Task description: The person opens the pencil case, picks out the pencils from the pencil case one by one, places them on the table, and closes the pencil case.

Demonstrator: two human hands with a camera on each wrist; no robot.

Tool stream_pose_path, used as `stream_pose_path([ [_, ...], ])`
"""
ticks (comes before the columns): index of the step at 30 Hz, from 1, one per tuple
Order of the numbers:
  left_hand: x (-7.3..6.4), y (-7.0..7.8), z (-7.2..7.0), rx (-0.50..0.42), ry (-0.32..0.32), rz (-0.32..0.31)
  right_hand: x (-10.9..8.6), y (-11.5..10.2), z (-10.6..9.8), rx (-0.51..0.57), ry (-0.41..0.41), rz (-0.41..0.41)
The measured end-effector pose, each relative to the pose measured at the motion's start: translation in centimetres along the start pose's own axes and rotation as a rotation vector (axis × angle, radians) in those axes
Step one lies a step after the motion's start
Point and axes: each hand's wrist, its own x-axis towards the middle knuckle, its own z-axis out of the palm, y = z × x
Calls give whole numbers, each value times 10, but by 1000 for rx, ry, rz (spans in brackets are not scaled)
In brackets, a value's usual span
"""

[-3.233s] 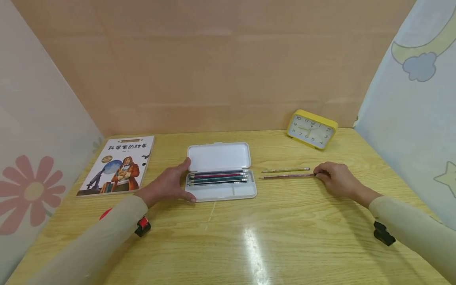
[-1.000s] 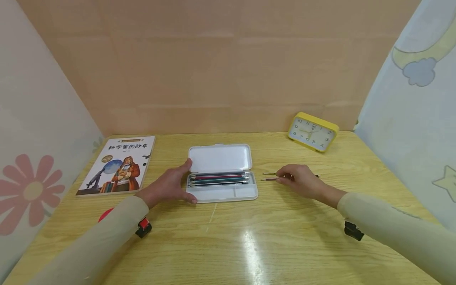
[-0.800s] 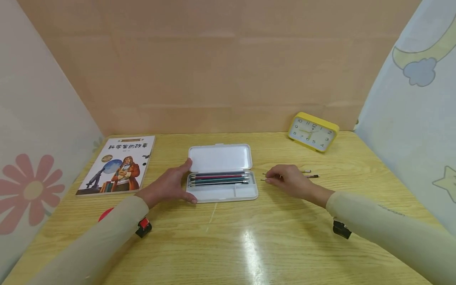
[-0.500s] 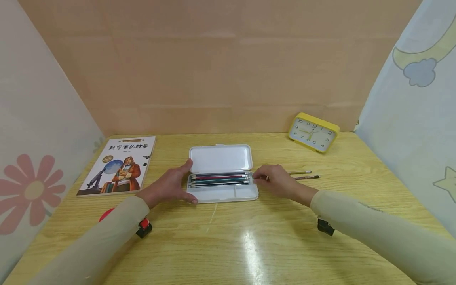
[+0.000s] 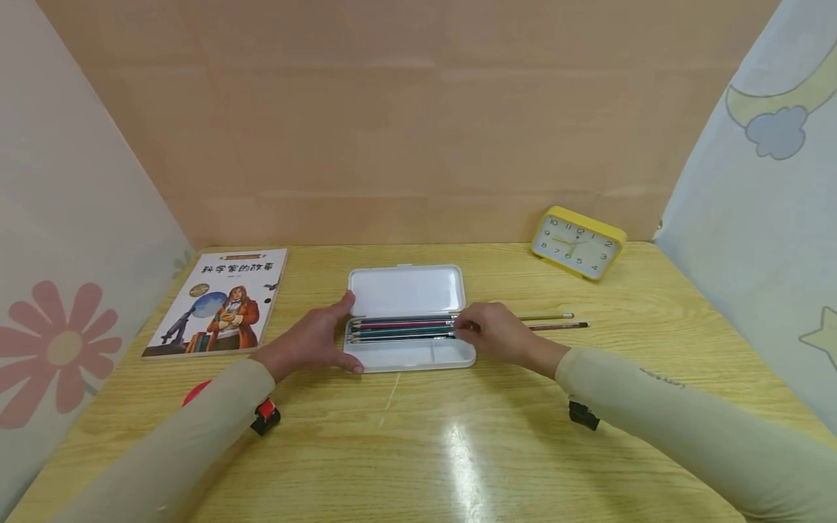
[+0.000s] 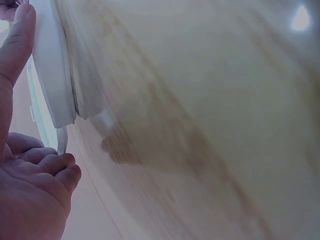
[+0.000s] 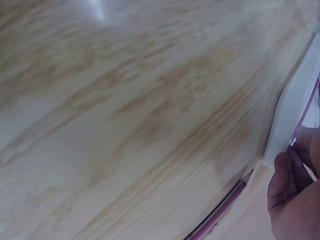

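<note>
An open white pencil case [image 5: 389, 356] lies on the table, its lid [image 5: 405, 290] folded back and several pencils [image 5: 399, 327] side by side in its rear compartment. My left hand [image 5: 310, 338] grips the case's left end, thumb at the front corner and index finger by the lid. In the left wrist view, curled fingers [image 6: 57, 165] meet the lid's edge. At the case's right end, my right hand [image 5: 500, 334] pinches the end of a pencil [image 7: 309, 105]. To its right lie a yellow pencil [image 5: 552, 316] and a dark red pencil [image 5: 565, 326], their left ends hidden behind the hand.
A yellow alarm clock [image 5: 577, 243] stands at the back right. On the left lies a book [image 5: 222, 305] with an illustrated cover. A red object [image 5: 195, 392] shows partly behind the left sleeve. Panels enclose the table [image 5: 405, 450] at the back and both sides.
My right hand has let go of the dark red pencil on the table and moved left to the pencils' ends in the case. The left hand stays on the case.
</note>
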Motion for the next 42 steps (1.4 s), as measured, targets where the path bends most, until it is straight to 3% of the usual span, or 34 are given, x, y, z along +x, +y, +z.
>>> stream_pose_path([
  [15,2,1,0,-5,0,15,2,-9,3,-113,-46,68],
  [32,1,0,0,0,7,26,3,-13,4,-99,-54,107],
  [42,-1,2,-1,-1,-3,-8,3,-11,5,-84,-1,26],
])
